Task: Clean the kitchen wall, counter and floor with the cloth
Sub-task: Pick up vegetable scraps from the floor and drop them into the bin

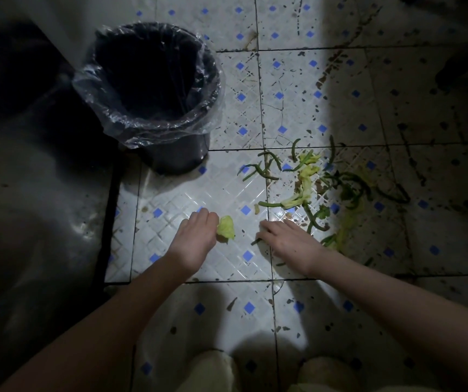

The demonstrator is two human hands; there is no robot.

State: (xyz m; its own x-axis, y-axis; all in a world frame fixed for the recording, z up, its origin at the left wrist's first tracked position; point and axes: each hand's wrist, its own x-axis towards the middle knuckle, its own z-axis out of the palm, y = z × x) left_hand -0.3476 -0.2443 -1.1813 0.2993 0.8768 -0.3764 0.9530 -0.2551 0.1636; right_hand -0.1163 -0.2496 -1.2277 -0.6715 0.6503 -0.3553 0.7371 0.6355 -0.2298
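My left hand hovers low over the white floor tiles and pinches a pale green leaf scrap between its fingertips. My right hand lies flat on the floor, fingers spread, touching a thin green stem at its fingertips. A scatter of green bean strips and yellowish vegetable scraps lies just beyond and to the right of my right hand. No cloth is in view.
A black bin lined with a clear plastic bag stands at the upper left, open. A dark cabinet base runs along the left. The floor at right is dim and covered in dark specks. My knees show at the bottom.
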